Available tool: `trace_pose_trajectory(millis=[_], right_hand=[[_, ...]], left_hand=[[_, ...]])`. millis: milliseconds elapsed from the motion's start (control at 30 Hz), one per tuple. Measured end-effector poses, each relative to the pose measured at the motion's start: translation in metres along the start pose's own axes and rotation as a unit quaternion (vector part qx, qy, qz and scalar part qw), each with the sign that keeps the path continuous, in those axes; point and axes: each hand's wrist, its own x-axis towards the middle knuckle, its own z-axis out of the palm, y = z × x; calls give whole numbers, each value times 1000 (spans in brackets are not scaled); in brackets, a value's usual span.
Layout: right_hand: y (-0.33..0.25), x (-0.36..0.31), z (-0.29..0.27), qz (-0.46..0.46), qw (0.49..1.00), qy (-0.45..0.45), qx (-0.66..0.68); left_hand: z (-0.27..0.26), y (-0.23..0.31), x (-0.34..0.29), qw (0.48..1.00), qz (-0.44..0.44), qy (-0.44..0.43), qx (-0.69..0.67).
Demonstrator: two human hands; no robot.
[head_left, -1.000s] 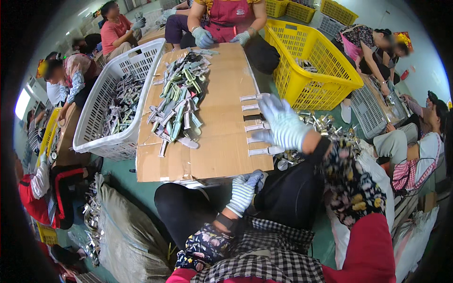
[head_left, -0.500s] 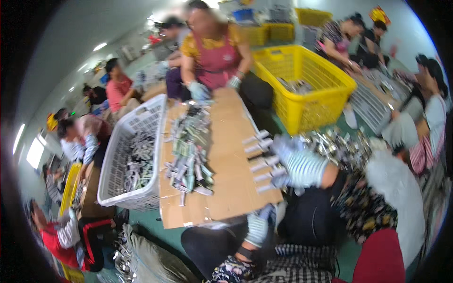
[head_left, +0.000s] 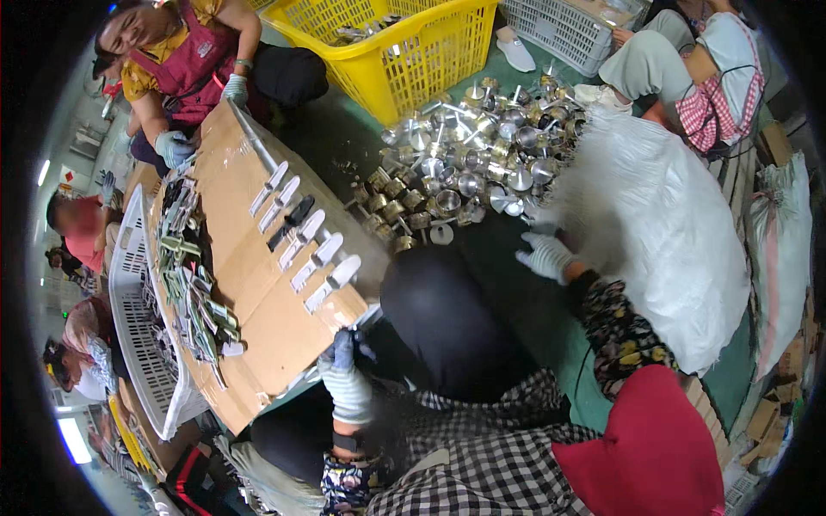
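My right hand [head_left: 548,256], in a pale striped glove, reaches toward the floor between a bulging white woven sack [head_left: 680,249] and a heap of shiny round metal parts with stems [head_left: 482,159]. Its fingers are apart, with nothing seen in them. Beside the near corner of the tilted cardboard sheet [head_left: 245,297], my left hand [head_left: 346,378] has its dark-tipped fingers curled; what they hold, if anything, is unclear. Along the right edge of the cardboard lies a row of silver handle-like pieces [head_left: 299,241], with a black one [head_left: 292,222] among them. A pile of greenish-grey strip pieces [head_left: 185,267] covers its left side.
A co-worker's gloved hand [head_left: 175,149] rests at the far end of the cardboard. A white plastic crate [head_left: 138,318] stands left of it, and a yellow crate [head_left: 413,64] behind the metal heap. Another sack [head_left: 779,267] stands at the right.
My view has turned right and down. My right hand has left the row of pieces on the cardboard and moved right, to beside the white sack. My left hand stays by the cardboard's near corner.
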Motion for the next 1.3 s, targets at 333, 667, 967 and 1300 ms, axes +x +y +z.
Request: trace_pose_trajectory(millis=[333, 667, 967, 1300], right_hand=[[-24, 135, -3, 118, 960, 255, -14], [-52, 157, -23, -53, 933, 194, 297], [-118, -18, -54, -218, 831, -93, 503], [-275, -90, -150, -311, 898, 129, 283]], left_hand=[[21, 27, -17, 990, -38, 125, 45], [15, 15, -11, 993, -69, 42, -85], [2, 10, -10, 993, -20, -8, -116], [4, 3, -13, 982, -27, 25, -183]])
